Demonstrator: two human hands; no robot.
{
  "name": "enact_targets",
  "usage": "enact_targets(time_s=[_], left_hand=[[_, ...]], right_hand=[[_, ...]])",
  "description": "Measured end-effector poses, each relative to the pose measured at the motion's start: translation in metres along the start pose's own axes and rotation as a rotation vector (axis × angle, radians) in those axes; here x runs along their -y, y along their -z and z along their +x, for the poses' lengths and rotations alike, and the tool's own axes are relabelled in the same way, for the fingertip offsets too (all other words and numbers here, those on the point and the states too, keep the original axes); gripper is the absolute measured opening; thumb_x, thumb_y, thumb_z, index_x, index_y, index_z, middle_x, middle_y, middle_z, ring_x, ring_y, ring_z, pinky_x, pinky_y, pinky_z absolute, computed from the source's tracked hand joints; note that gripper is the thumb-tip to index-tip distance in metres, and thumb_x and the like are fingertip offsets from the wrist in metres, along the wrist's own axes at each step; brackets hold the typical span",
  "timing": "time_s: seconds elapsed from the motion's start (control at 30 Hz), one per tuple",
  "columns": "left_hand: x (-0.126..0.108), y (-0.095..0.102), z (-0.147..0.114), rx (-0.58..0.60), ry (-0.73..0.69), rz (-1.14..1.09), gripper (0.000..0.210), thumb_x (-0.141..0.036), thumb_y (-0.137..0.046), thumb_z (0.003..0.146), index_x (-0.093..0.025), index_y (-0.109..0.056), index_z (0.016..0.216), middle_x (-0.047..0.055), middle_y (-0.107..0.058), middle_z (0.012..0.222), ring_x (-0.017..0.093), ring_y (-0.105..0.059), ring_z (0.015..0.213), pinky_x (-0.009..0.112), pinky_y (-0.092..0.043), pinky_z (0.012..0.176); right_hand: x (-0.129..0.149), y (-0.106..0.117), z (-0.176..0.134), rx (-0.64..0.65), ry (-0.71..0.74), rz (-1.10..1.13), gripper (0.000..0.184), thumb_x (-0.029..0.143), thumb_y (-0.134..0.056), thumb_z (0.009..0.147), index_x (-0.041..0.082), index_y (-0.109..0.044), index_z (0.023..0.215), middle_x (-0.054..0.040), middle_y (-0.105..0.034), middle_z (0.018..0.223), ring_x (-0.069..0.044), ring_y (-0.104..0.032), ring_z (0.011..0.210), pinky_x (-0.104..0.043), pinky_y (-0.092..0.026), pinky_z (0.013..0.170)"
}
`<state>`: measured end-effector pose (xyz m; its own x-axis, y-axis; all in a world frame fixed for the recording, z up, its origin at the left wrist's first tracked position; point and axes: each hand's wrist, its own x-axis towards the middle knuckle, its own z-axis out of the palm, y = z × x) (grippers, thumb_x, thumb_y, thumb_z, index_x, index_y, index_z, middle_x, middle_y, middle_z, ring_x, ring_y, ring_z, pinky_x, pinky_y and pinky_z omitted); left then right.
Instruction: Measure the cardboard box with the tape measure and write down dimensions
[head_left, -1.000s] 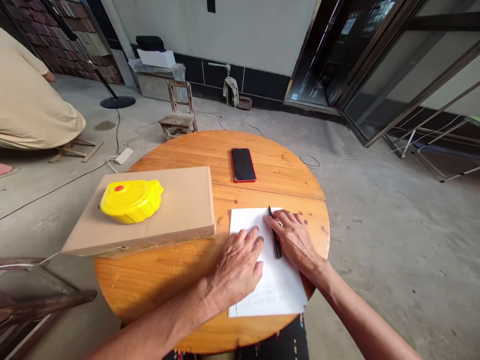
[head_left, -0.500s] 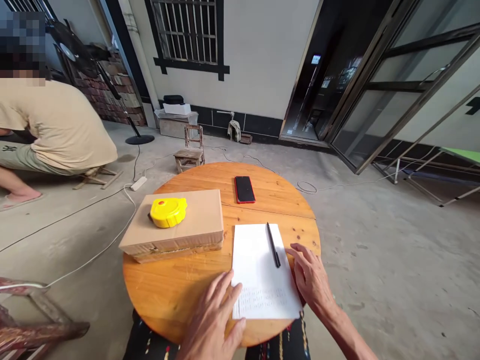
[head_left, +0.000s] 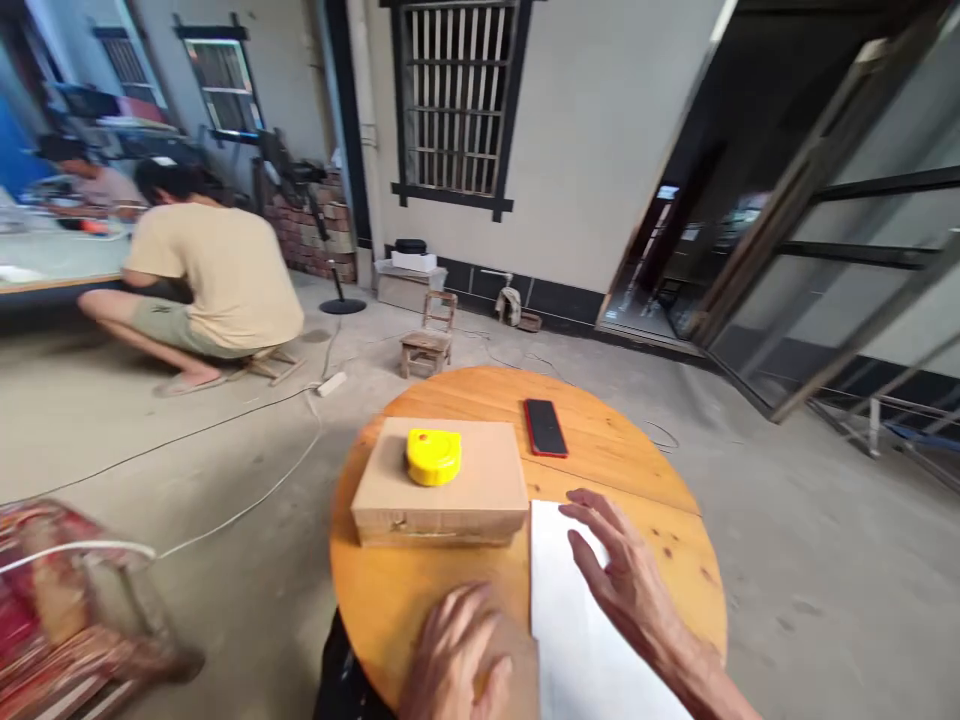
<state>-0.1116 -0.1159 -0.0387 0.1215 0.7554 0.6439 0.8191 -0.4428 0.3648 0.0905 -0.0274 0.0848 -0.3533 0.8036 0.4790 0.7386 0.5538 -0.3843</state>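
A white sheet of paper [head_left: 574, 640] lies on the round wooden table [head_left: 637, 430] in the head view. My right hand [head_left: 626, 575] is over its upper right part, thumb and fingers apart, holding nothing visible. The black pen does not show; my right hand covers that part of the sheet. Left of the paper, low over the table, my left hand [head_left: 461, 650] is smeared by motion, its fingers bent and its thumb apart, with nothing seen in it. Ahead of it is a cardboard box [head_left: 442, 525] with a yellow tape measure [head_left: 433, 458] on top.
A red-edged phone [head_left: 546, 428] lies toward the table's far side. On the floor beyond stands a small wooden chair [head_left: 426, 345]. A person in a tan shirt [head_left: 225, 270] sits at the left, near another person. A worn red chair [head_left: 67, 610] is at lower left.
The view has swung left, so table, box and phone appear farther right and lower. My right hand has moved from the paper's right edge to over the sheet, and the pen is no longer visible.
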Motion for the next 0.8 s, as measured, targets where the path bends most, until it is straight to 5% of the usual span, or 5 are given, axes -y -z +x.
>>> enact_targets(time_s=[0.13,0.23,0.43,0.63,0.8], left_hand=[[-0.006,-0.001,0.002,-0.014,0.112,-0.058,0.027,-0.015,-0.060,0.071,-0.021,-0.066,0.097,0.009,-0.070,0.115,0.029,-0.065,0.105,0.044,-0.057,0.084],[-0.004,0.000,0.002,0.042,0.126,-0.100,0.024,-0.014,-0.062,0.070,-0.021,-0.066,0.092,0.009,-0.070,0.113,0.029,-0.065,0.105,0.044,-0.056,0.087],[-0.008,-0.006,0.002,0.102,0.298,-0.260,0.017,-0.021,-0.060,0.073,-0.023,-0.067,0.089,0.008,-0.068,0.113,0.030,-0.061,0.110,0.049,-0.052,0.096],[-0.007,0.020,0.004,-0.088,0.439,-0.589,0.027,-0.047,-0.049,0.083,-0.034,-0.066,0.099,0.009,-0.069,0.093,0.032,-0.067,0.088,0.050,-0.058,0.078],[-0.015,0.084,0.020,0.049,0.703,-0.986,0.044,-0.053,-0.048,0.092,-0.020,-0.060,0.118,0.010,-0.068,0.106,0.022,-0.066,0.090,0.032,-0.054,0.075]], right_hand=[[0.041,-0.021,0.057,0.078,0.166,0.036,0.028,0.029,-0.052,0.092,0.022,-0.062,0.117,-0.0134,-0.060,0.127,-0.027,-0.061,0.113,-0.046,-0.052,0.092],[0.072,-0.046,0.098,0.185,0.244,-0.008,0.055,0.044,-0.061,0.086,0.016,-0.052,0.133,-0.0202,-0.050,0.140,-0.035,-0.050,0.125,-0.053,-0.045,0.099],[0.103,-0.072,0.137,0.394,0.138,0.145,0.067,0.042,-0.072,0.073,0.008,-0.055,0.129,-0.0225,-0.063,0.120,-0.038,-0.058,0.111,-0.055,-0.042,0.097],[0.094,-0.020,0.086,0.447,0.046,0.520,0.057,0.052,-0.064,0.077,0.020,-0.055,0.124,-0.0099,-0.067,0.111,-0.027,-0.067,0.092,-0.035,-0.057,0.074],[0.091,0.019,0.010,0.552,-0.058,0.578,0.061,0.025,-0.072,0.065,0.029,-0.054,0.122,-0.0067,-0.068,0.114,-0.028,-0.067,0.099,-0.039,-0.057,0.083]])
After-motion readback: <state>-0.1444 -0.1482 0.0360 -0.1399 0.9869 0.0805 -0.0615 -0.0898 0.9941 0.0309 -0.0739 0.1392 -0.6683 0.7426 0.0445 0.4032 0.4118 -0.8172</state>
